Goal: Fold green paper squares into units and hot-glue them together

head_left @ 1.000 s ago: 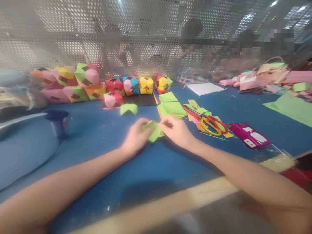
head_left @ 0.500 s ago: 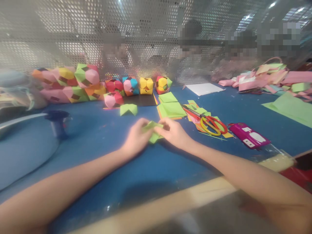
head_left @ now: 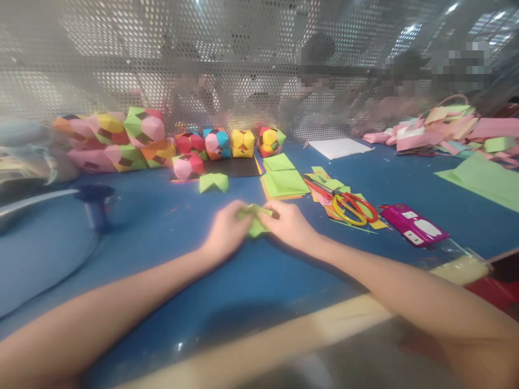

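Note:
A folded piece of green paper (head_left: pixel 257 228) is held between my two hands just above the blue table. My left hand (head_left: pixel 227 226) grips its left side, fingers closed. On the other side my right hand (head_left: pixel 291 222) pinches it with thumb and fingers. Parts of the paper are hidden by the fingers. Beyond the hands sits a folded green paper unit (head_left: pixel 213 182), and a stack of green paper squares (head_left: pixel 285 182) lies a little to the right. Scissors (head_left: pixel 351 208) with red and yellow handles rest on colored paper scraps (head_left: pixel 322 174).
Colorful paper balls (head_left: pixel 145 127) are piled at the back left before a perforated metal screen (head_left: pixel 259 32). A blue glue gun (head_left: pixel 95 202) stands left. At right lie a purple case (head_left: pixel 416 224), green sheets (head_left: pixel 486 181) and pink paper strips (head_left: pixel 450 129). People sit behind the screen.
Both hands have shifted very slightly down toward me, still gripping the green paper. The paper's upper edge has changed shape a little between the fingers. Everything else stays in place.

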{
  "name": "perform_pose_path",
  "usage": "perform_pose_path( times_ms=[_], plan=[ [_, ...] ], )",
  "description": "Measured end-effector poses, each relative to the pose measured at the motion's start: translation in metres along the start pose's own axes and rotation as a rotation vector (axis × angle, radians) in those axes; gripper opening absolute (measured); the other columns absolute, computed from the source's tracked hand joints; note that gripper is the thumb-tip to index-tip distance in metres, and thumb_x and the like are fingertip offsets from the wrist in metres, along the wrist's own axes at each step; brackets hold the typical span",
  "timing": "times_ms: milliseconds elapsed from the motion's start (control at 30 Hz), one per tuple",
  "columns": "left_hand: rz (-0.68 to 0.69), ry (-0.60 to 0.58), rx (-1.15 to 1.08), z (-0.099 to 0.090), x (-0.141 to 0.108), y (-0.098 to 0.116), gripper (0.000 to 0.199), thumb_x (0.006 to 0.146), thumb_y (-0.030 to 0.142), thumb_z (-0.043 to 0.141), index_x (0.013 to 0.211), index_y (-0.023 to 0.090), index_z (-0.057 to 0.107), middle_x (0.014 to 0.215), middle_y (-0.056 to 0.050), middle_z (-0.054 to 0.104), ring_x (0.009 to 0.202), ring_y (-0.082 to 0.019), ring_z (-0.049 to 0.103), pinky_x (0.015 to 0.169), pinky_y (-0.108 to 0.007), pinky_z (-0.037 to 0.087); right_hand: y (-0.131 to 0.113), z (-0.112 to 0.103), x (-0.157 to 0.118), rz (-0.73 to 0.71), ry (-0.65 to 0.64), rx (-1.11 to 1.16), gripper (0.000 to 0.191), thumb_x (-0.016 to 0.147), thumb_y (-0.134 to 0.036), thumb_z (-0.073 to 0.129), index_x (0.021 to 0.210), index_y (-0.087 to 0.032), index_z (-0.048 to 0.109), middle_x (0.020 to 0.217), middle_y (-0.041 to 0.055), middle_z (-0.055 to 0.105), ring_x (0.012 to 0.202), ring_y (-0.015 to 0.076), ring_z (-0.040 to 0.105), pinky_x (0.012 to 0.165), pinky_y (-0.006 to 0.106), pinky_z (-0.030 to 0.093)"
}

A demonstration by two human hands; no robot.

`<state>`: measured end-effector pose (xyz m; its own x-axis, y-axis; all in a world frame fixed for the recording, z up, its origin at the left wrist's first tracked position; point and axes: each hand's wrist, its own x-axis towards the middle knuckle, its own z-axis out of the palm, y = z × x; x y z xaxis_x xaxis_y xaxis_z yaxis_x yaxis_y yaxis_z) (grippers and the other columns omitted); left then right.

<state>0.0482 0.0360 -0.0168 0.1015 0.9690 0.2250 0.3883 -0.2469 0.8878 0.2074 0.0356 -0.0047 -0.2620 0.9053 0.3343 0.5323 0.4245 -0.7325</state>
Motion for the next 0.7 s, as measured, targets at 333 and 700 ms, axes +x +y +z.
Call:
perform_pose_path(
  times_ms=[333, 700],
  plan=[
    [-0.031, -0.071, -0.091, -0.0036, -0.0004, 0.0079, 0.029, 0.079, 0.039, 0.054, 0.088, 0.015, 0.068, 0.083, -0.004, 0.069, 0.074, -0.016, 0.059, 0.066, -0.026, 0.045, -0.0014, -0.0011, -0.0024, -0.079, 0.046, -0.125, 0.019, 0.077, -0.024, 0.048, 0.059, -0.019, 0.044, 0.048, -0.0045, 0.041, 0.046, 0.0082, 0.034, 0.048, 0.021, 0.026],
    [0.003, -0.049, -0.127, -0.0052, -0.0018, 0.0074, 0.026, 0.080, 0.038, 0.056, 0.087, 0.018, 0.070, 0.094, -0.005, 0.071, 0.089, -0.018, 0.061, 0.081, -0.029, 0.046, -0.0018, -0.0004, -0.0029, -0.100, 0.003, -0.121, 0.024, 0.079, -0.025, 0.049, 0.057, -0.020, 0.040, 0.049, -0.0051, 0.039, 0.047, 0.0078, 0.033, 0.048, 0.021, 0.026]
  ],
)
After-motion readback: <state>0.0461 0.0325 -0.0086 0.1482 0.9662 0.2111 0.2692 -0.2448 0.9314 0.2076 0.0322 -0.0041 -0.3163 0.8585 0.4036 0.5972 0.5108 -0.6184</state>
